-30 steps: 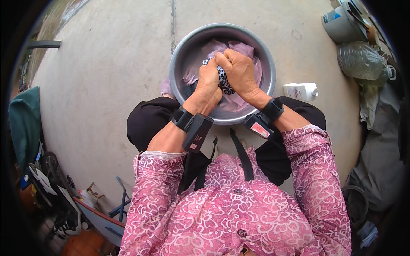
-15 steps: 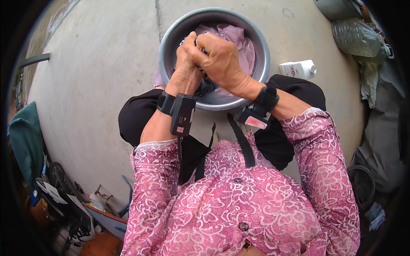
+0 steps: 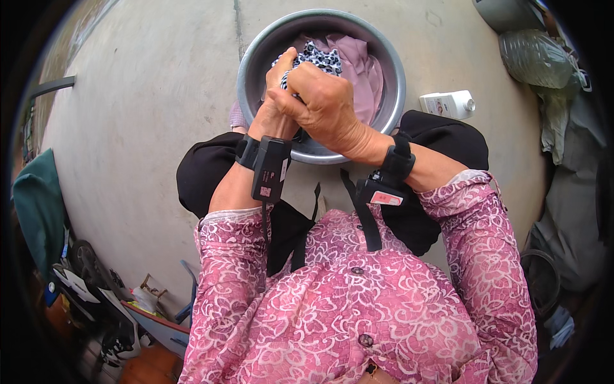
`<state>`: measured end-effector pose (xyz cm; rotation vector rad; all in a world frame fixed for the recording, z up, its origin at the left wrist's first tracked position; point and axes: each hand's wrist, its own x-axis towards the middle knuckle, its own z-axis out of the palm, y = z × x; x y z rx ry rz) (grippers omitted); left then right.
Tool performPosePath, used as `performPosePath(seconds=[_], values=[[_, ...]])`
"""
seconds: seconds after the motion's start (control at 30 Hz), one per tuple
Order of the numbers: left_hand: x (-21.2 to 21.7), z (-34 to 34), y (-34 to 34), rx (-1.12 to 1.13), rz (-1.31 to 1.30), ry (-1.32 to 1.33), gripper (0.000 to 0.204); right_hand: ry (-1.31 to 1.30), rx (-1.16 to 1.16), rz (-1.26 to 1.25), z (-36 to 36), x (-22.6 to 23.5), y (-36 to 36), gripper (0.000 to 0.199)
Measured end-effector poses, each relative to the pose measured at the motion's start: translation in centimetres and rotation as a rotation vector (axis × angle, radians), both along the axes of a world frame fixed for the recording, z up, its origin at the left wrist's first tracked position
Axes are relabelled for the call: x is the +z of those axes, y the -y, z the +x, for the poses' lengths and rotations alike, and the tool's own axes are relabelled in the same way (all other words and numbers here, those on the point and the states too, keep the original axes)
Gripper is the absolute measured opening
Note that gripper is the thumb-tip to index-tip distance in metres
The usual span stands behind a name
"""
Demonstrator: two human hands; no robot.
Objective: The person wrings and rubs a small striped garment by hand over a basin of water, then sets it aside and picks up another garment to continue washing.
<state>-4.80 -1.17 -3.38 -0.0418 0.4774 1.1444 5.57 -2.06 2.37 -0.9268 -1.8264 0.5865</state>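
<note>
Both my hands are closed on a black-and-white spotted cloth (image 3: 324,59) above a round metal basin (image 3: 244,67). My left hand (image 3: 276,102) grips it on the left, its fingers partly hidden behind my right. Close against it, my right hand (image 3: 323,105) has its fingers curled round the cloth, knuckles up. A fold of the cloth sticks out beyond my knuckles. In the basin's right half lies a pink garment (image 3: 360,70). Something dark lies under my hands, mostly hidden.
To the right of the basin, a white bottle (image 3: 448,104) lies on its side on the concrete floor (image 3: 147,128). Farther right stands a large clear plastic bottle (image 3: 536,59) near grey sheeting (image 3: 569,211). My knees flank the basin. Assorted items crowd the lower left.
My right hand has turned and come slightly down toward me. More of the spotted cloth shows beyond my knuckles now. Basin and white bottle have stayed put.
</note>
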Motion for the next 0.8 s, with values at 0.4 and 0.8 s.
performPosePath(seconds=[0.4,0.8], values=[[2.8,1.6,-1.8,0.034,-0.211,-0.279,0.027,-0.579,0.102,-1.062,4.8,-0.4,-6.6,0.031],[4.5,3.3,-0.5,0.243,-0.104,-0.767,0.019,-0.345,0.12,-0.993,5.1,0.4,-4.4,0.06]])
